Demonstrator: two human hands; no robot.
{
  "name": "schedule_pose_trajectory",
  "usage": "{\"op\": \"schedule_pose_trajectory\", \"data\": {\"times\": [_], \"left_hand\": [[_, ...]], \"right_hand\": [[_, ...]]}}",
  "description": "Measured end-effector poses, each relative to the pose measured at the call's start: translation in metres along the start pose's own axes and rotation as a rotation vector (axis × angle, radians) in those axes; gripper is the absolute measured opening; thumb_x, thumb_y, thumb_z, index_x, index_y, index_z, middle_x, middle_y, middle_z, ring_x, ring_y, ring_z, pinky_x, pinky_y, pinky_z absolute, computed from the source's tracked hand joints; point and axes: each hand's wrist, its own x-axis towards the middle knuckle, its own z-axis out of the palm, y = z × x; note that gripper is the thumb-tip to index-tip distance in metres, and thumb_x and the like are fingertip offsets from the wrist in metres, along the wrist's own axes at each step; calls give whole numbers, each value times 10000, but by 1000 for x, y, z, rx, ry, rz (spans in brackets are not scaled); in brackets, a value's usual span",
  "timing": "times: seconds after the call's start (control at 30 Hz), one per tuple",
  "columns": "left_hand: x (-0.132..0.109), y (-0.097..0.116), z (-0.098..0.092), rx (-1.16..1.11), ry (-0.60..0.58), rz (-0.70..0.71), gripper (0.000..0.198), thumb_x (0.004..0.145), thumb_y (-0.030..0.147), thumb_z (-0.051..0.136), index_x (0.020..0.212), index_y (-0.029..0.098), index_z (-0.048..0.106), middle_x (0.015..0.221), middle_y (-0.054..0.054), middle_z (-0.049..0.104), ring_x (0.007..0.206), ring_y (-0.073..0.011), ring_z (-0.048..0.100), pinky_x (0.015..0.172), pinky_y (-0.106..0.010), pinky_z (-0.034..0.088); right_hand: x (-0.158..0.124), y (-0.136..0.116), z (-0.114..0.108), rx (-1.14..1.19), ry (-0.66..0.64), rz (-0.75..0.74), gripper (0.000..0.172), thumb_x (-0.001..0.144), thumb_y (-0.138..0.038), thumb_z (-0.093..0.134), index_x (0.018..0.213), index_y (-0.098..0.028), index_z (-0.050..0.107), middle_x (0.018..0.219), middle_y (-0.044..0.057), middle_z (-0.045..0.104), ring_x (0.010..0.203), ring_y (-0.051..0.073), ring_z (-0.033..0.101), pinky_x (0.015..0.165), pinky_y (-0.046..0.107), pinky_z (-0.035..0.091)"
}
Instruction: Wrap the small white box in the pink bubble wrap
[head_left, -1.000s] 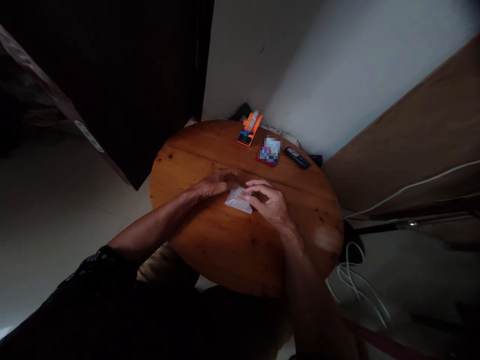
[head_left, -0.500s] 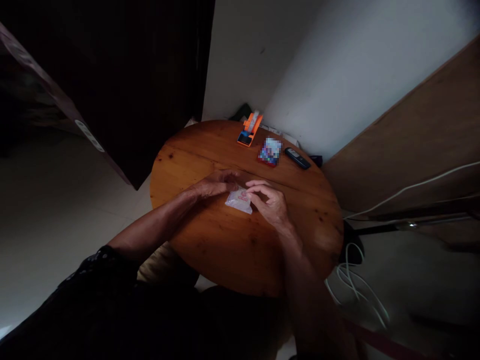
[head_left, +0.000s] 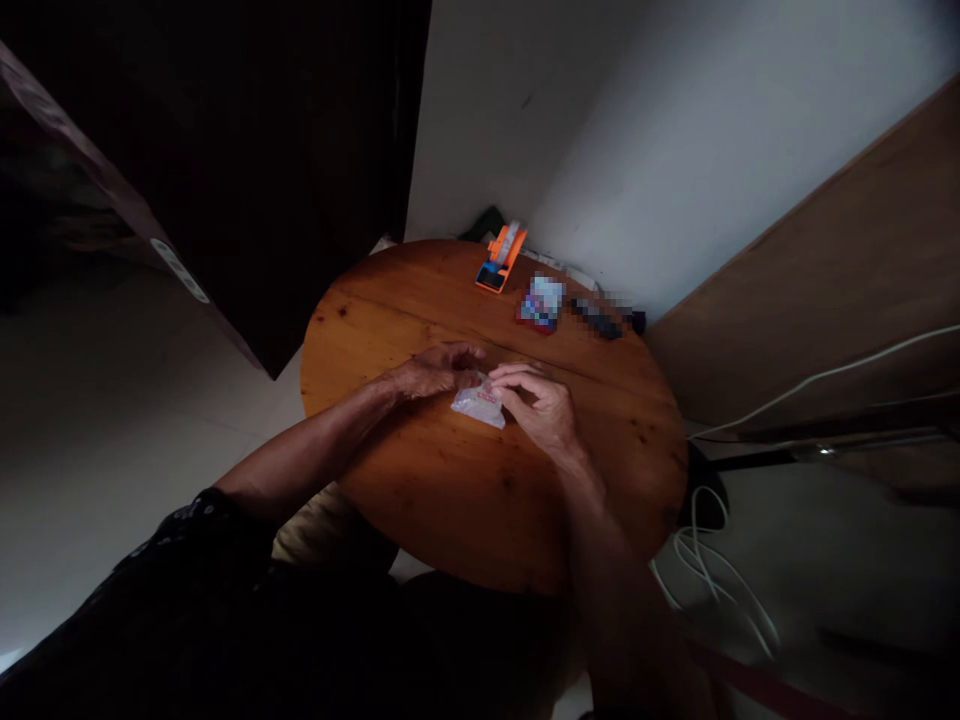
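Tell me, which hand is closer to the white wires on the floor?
Right. The right hand is on the side of the small bag toward the white wires; the left hand is on the bag's other side, farther from them.

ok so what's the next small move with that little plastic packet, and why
Probably a short pull apart at its top edge. The left hand and right hand both pinch the upper edge of the small clear packet, fingertips close together, its lower part resting on the wooden table. Whether it is open is too dim to tell.
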Motion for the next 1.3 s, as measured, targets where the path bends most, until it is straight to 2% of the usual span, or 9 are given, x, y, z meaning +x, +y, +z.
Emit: {"op": "schedule_pose_trajectory", "data": {"times": [0.33,0.57,0.7,0.83,1.07,1.2,1.3], "left_hand": [[3,-3,-1,9,14,-2,390,754,202,756,1128,165,655,989,-17,677,903,-138,602,886,-299,472],[3,-3,-3,-8,-7,12,406,730,234,778,1115,163,667,1010,-32,685,908,-152,607,904,-319,468],[2,0,-3,-16,7,4,394,744,203,756,1126,153,669,968,-28,684,892,-156,617,923,-339,470],[3,2,-5,-49,70,-6,389,733,190,753,1112,157,668,972,-38,697,911,-169,635,962,-360,466],[3,4,-11,93,225,13,326,750,164,690,1075,140,697,949,-51,712,896,-190,643,912,-338,486],[2,4,-11,140,178,36,325,759,170,655,1080,134,689,958,-48,716,884,-175,642,913,-333,494],[1,3,-10,133,119,39,316,772,196,656,1081,133,678,986,-55,722,889,-170,645,917,-338,501]], "right_hand": [[0,3,2,-41,-34,-21,133,860,-289,667,756,-280,749,980,35,792,966,252,723,962,488,543],[1,0,-1,-95,-33,-104,130,865,-300,670,768,-296,756,969,27,802,971,258,724,955,504,534],[-1,-5,-6,-78,-13,-83,122,871,-289,664,793,-280,757,1051,43,793,996,250,724,957,478,544],[-2,-8,-15,-30,19,10,85,863,-291,674,864,-271,757,1136,59,766,1063,258,712,998,475,540],[-3,-2,-14,8,-73,38,111,819,-273,722,924,-262,756,1192,68,737,1102,264,696,1025,468,519],[-4,3,-10,-7,-74,34,161,804,-287,743,961,-258,759,1186,70,735,1102,263,695,1010,453,525],[-3,5,-6,-27,-47,21,113,813,-302,736,911,-252,764,1145,70,747,1046,253,711,969,438,546]]}}
